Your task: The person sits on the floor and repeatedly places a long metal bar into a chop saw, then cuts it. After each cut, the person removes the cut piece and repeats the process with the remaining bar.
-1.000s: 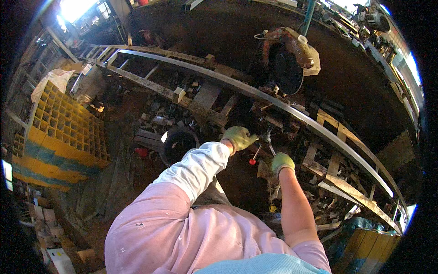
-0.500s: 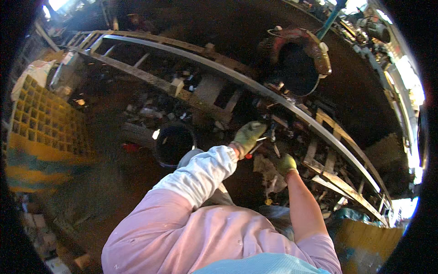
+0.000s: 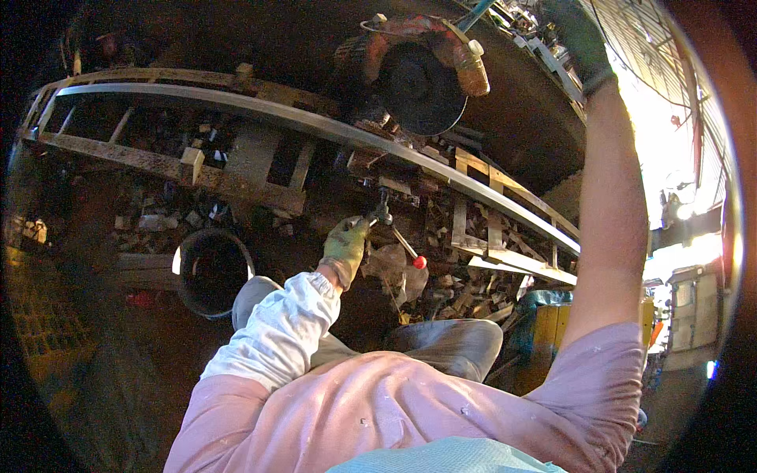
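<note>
My left hand [image 3: 345, 251], in a yellow-green work glove, is closed at the hub of a metal crank handle [image 3: 385, 214]. One arm of that handle slants down to the right and ends in a red ball knob [image 3: 419, 262]. Past the crank lies a long pale metal bar [image 3: 331, 122]. My right hand [image 3: 574, 43], in a dark green-looking glove, is raised at the upper right with the bare forearm stretched out. Its fingers are in shade and run toward the top edge, so their grip does not show.
Beyond the bar stands a red cut-off saw with a large dark disc [image 3: 422, 87]. A black round bucket [image 3: 213, 272] is left of my knees. Wooden frames [image 3: 110, 150] flank the bar, and cut offcuts [image 3: 465, 303] litter the ground. A yellow grid [image 3: 47, 315] lies at far left.
My right hand has left the crank area and swung up to the upper right. My left hand stays at the crank, whose red-knobbed arm shows more fully. The whole view has shifted.
</note>
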Motion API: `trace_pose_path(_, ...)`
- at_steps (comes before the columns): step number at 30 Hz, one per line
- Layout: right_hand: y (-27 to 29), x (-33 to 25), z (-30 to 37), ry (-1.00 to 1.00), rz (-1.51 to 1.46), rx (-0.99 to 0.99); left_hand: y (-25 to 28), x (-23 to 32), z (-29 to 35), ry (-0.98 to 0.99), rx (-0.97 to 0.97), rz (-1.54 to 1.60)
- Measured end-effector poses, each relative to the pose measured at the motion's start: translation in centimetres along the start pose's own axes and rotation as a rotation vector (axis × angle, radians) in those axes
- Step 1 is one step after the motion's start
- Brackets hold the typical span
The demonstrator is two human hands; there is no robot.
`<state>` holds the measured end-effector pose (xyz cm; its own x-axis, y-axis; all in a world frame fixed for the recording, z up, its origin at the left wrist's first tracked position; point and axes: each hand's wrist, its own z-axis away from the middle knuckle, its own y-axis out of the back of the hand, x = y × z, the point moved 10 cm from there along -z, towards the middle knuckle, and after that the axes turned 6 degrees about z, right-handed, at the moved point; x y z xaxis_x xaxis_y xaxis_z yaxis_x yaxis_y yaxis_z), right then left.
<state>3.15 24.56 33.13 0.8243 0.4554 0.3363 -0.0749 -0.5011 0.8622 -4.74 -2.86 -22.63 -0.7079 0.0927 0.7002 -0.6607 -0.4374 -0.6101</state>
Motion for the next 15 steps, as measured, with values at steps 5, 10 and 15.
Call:
trace_pose_path(5, -0.2, 0.9, -8.8, -0.062, 0.350, 0.046, -0.5, 2.0, 1.4, 0.052, -0.029, -0.081)
trace_pose_path(10, -7.9, -0.2, -14.8, -0.094, 0.335, -0.126, 0.4, 1.2, 1.5, 0.252, 0.023, -0.191)
trace_pose_path(15, -12.3, -0.4, -16.9, -0.114, 0.271, -0.177, 0.8, -1.9, -1.3, 0.211, -0.330, -0.452)
